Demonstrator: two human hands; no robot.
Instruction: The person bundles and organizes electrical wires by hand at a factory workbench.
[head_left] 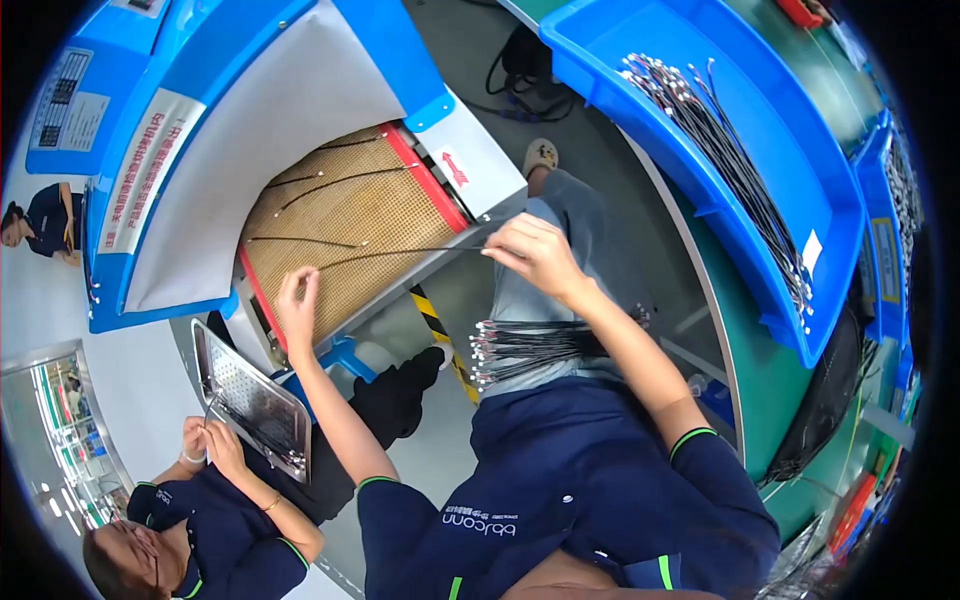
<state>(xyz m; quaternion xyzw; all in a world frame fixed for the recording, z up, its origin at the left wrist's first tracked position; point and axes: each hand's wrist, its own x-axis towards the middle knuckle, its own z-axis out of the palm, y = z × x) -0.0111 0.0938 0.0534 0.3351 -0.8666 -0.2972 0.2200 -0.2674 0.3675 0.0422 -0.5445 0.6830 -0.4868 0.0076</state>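
Observation:
Over the front of a brown mesh conveyor belt (390, 215), a thin black cable (420, 250) is stretched between my two hands. My right hand (540, 255) pinches its right end, just past the belt's metal edge. At the other end, my left hand (297, 305) has its thumb and fingers together above the belt's left side, seemingly on the cable's tip. Several similar cables lie apart on the belt, one cable (305, 240) close behind the held one. Across my lap rests a bundle of black cables (540, 345) with white connector ends.
A blue and white machine hood (270, 130) arches over the belt. On the green table (740, 350) to the right stands a blue bin (790, 200) of cables. At lower left a co-worker handles a cable beside a perforated metal tray (240, 370).

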